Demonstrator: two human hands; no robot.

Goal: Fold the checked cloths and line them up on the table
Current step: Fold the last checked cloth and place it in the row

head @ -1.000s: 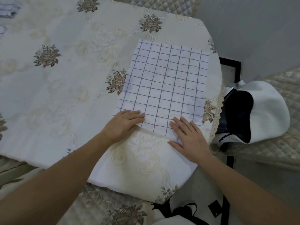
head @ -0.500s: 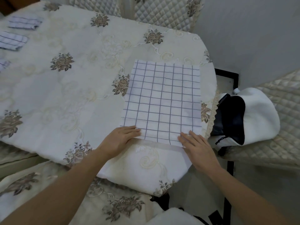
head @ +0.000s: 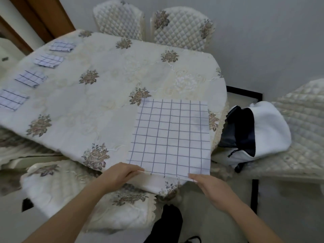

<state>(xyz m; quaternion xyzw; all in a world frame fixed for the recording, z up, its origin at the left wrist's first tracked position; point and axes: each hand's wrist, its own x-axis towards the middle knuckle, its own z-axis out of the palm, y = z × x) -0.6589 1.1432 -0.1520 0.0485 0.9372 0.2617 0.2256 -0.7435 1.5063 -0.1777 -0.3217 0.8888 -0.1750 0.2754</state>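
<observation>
Work surface: a table [head: 105, 106] under a cream floral cover, with quilted chairs [head: 182, 28] set around it.
Finished pieces: four folded cloths [head: 48, 60] lay in a row along the table's far-left edge, apart from one another and roughly evenly spaced.
Piece in hand: one unfolded checked cloth [head: 170, 137] lay spread flat at the right end of the table, its near edge at the table's near rim.
Left hand [head: 121, 174]: fingers curled at the cloth's near-left corner, pinching it.
Right hand [head: 208, 186]: fingertips met the near-right corner; whether they pinched the corner or only touched it could not be told.
Beside the table: a white and dark bag [head: 263, 130] rested on the chair at the right, its mouth open; its contents were not visible.
Progress: four cloths appeared done and placed; the fifth had received no fold.
Remaining: by this evidence, folding the spread cloth down to match the others and setting it at the end of the row. Whether the bag held more cloths could not be judged.
</observation>
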